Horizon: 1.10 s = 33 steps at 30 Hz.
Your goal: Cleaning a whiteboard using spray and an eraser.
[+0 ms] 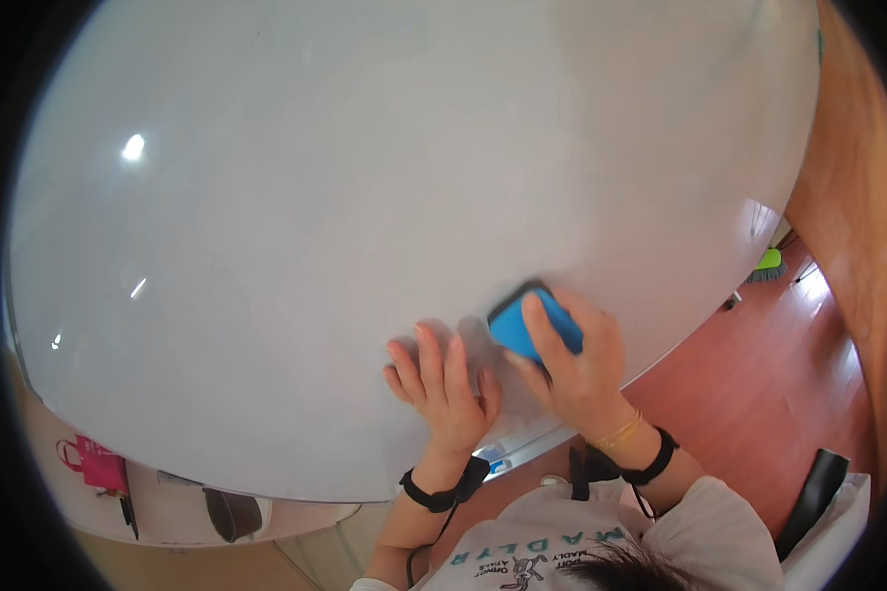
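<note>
Whiteboard extends beneath the grip; just left of it, the splayed left hand holds nothing, likely bracing. The right hand curls around a blue whiteboard eraser, presumably keeping its dark pad against the board.

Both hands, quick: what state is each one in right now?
Left hand: open, empty, spread over the whiteboard.
Right hand: closed, holding the blue eraser.

The left hand is back-up, fingers spread and extended. Beside it, the right hand is curled in a grip. Both forearms reach forward.
</note>
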Motion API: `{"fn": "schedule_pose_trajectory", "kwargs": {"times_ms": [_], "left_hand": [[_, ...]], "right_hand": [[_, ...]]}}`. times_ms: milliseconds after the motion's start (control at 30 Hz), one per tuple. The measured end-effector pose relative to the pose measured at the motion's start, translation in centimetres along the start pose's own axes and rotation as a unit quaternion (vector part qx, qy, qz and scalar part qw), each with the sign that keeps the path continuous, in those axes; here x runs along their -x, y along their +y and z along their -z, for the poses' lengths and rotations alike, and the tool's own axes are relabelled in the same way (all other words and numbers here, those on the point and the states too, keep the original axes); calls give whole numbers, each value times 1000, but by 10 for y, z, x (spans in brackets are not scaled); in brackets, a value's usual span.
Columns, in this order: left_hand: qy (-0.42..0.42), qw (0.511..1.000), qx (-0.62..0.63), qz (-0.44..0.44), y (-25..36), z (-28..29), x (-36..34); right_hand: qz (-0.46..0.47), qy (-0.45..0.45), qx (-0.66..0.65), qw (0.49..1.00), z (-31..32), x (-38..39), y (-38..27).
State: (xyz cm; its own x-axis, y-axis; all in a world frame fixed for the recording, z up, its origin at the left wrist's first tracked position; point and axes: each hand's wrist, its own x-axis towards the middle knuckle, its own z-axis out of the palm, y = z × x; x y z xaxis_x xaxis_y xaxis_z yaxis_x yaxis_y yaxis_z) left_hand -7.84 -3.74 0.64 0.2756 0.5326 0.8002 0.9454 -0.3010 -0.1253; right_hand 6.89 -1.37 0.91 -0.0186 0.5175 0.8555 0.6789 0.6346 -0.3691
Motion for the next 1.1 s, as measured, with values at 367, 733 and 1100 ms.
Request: {"fn": "schedule_pose_trajectory", "kwargs": {"times_ms": [367, 733, 1100], "left_hand": [[-1, 1000, 5, 12, -1, 1, 1], [38, 997, 53, 30, -1, -3, 1], [-23, 998, -40, -37, 1, -10, -3]], "right_hand": [[0, 44, -16, 999, 3, -24, -9], [13, 45, -29, 998, -4, -18, -9], [19, 54, -9, 998, -8, -16, -7]]}}
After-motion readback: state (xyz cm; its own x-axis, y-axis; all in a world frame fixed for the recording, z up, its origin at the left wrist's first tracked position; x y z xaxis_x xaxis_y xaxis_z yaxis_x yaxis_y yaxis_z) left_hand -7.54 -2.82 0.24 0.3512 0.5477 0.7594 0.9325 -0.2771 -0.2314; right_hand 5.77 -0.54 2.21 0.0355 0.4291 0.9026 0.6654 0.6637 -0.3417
